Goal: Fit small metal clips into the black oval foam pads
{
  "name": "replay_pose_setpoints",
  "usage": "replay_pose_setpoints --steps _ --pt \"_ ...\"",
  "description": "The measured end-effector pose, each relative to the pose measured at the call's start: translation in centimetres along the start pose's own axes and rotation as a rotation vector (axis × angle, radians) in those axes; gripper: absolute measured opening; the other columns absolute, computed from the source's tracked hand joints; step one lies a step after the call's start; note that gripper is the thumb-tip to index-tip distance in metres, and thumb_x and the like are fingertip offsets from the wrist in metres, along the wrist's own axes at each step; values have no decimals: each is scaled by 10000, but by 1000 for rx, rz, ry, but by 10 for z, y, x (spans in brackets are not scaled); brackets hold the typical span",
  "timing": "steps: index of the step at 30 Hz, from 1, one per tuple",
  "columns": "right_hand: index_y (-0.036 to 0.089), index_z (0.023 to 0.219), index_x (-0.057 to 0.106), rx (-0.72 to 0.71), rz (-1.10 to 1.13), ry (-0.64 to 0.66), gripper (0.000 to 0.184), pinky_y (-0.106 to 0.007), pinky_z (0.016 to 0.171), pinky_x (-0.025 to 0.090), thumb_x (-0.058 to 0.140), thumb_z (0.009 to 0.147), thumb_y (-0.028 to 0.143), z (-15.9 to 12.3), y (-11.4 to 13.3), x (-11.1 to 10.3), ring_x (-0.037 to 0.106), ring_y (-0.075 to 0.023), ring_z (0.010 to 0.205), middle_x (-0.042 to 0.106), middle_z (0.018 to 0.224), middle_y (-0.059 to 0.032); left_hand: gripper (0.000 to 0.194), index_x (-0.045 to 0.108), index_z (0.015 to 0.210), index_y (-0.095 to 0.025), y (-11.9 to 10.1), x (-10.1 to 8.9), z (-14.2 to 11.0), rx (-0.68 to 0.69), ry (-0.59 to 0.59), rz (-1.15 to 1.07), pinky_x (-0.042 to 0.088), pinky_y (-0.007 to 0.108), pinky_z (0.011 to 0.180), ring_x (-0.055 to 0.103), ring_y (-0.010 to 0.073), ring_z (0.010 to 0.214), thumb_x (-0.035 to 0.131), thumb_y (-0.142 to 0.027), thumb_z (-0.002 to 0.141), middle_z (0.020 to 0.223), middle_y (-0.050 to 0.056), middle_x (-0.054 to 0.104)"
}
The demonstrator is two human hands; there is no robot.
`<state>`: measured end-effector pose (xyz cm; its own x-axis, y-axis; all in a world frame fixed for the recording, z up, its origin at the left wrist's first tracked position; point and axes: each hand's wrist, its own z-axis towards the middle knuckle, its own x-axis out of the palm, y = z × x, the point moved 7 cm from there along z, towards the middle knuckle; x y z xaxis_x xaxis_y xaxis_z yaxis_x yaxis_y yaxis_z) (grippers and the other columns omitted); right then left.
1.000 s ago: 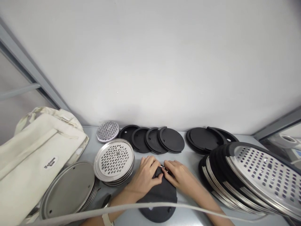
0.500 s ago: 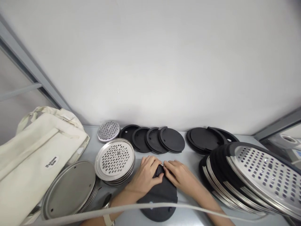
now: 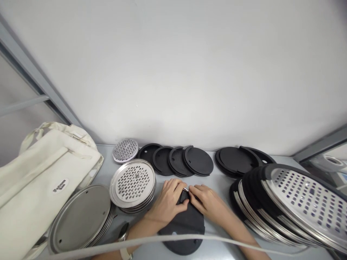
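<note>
In front of me on the grey table lies a black disc (image 3: 184,225), round with a raised rim and a couple of small holes. My left hand (image 3: 170,198) is closed on its far part, thumb bent toward a small black block-like part (image 3: 184,196). Opposite it, my right hand (image 3: 206,200) pinches the far right edge of the same disc. Between the fingertips shows a thin shiny metal sliver (image 3: 185,189); my fingers hide the rest of it. A watch is on my left wrist.
At left are a cream bag (image 3: 51,180), stacked grey metal plates (image 3: 81,220) and perforated metal discs (image 3: 133,180). Black discs (image 3: 199,160) line the back by the wall. A leaning stack of large perforated discs (image 3: 311,202) stands at right. A white cable (image 3: 217,237) crosses in front.
Both hands stay at the far edge of the black disc. The fingertips have shifted slightly, and the metal sliver shows at a different angle. The other things have not moved.
</note>
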<state>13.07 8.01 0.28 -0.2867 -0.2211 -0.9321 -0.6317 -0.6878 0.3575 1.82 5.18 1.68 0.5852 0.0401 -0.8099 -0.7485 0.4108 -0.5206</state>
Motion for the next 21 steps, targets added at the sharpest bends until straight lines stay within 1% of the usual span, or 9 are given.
replay_pose_setpoints --steps 5,9,15,21 --pt "198 868 517 4 -1 0 157 -270 660 350 391 961 214 0 -1 0 533 -177 711 580 756 -19 272 498 1006 -185 2 0 1 -53 10 61 420 395 855 496 232 960 610 -166 759 1006 48 540" --pt "199 867 517 6 4 5 159 -269 660 348 392 962 223 0 -1 -1 532 -177 714 581 760 -19 202 509 934 -183 3 1 1 -68 13 88 415 394 832 493 232 925 606 -181 757 968 43 537" --pt "201 875 511 7 15 23 160 -266 657 342 385 966 237 0 -2 2 533 -179 721 584 770 -20 162 521 896 -183 4 2 0 -34 -18 101 408 369 805 495 219 894 611 -182 761 932 35 542" --pt "202 881 508 17 20 19 184 -273 663 340 356 978 241 0 -3 4 530 -181 726 583 772 -23 148 540 910 -188 2 3 0 31 -46 119 389 363 802 508 212 877 607 -189 779 888 24 556"
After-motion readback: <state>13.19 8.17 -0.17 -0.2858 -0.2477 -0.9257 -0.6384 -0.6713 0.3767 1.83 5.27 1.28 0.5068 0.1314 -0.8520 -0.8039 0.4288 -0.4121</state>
